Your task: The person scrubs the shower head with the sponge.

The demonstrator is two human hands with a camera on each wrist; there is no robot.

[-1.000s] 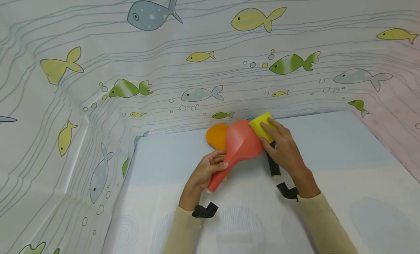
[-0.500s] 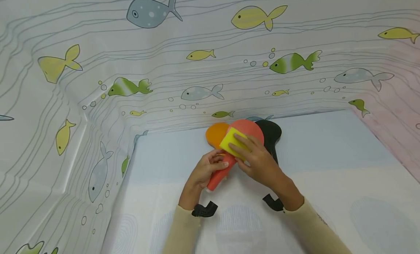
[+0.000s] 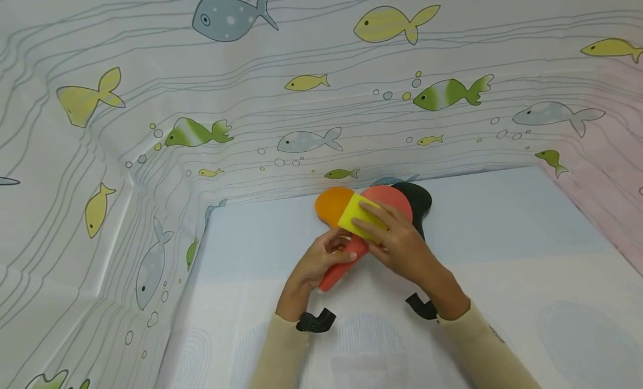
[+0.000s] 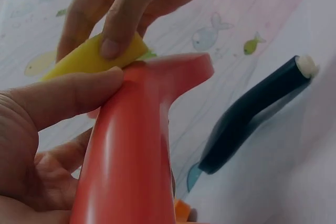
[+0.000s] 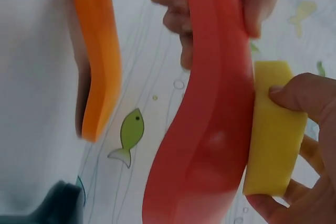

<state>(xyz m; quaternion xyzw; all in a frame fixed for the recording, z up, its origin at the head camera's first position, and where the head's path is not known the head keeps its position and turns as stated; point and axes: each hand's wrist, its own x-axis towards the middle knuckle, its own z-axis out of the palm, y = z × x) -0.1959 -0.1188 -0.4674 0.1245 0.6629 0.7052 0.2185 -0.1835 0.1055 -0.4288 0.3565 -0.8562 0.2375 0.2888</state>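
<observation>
Fish-printed sheeting [image 3: 306,113] fills the top of the head view; at centre, between an orange paddle [image 3: 332,205] and a black paddle [image 3: 419,202], my left grip [image 3: 321,259] holds a red paddle [image 3: 394,196] by its handle while my right grip [image 3: 399,244] pinches a yellow sponge [image 3: 353,212] against it

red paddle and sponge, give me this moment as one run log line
left hand: holds red paddle | right hand: holds yellow sponge, touching red paddle | on table: orange paddle, black paddle
</observation>
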